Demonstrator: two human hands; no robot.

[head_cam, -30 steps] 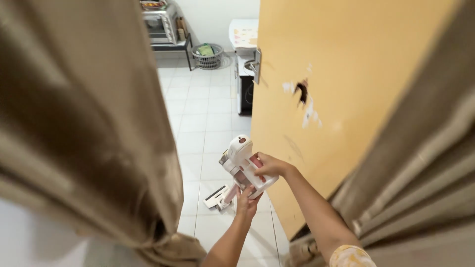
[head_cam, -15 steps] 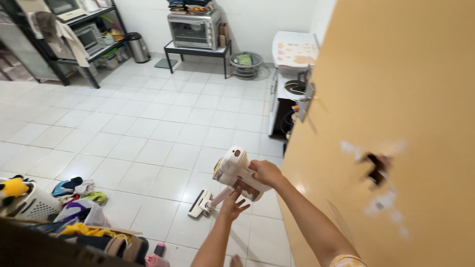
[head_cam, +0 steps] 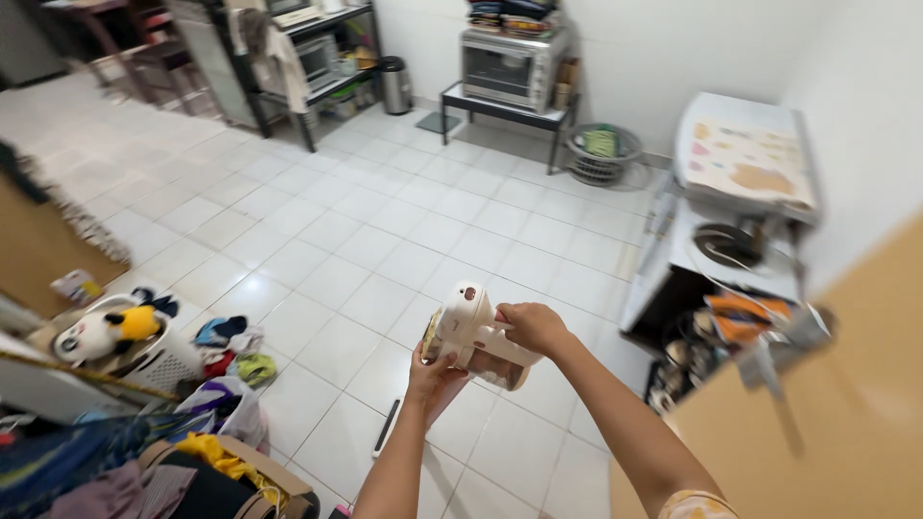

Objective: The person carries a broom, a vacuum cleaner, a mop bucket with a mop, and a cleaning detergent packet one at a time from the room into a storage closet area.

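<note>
I hold a cream-white cordless stick vacuum by its motor body, out in front of me above a white tiled floor. My right hand grips the handle end on the right side. My left hand cups the body from below. The vacuum's floor head shows below, close to the tiles, partly hidden behind my left forearm.
An orange-brown door stands at the right. Beyond it are a white stove stand with a pan and a covered appliance. A toaster oven on a black bench, a basket, shelves and piles of clothes and toys surround the floor.
The curtains that framed the view are gone and the view has swung left into the room. The door has slid toward the right edge. Both hands keep hold of the vacuum.
</note>
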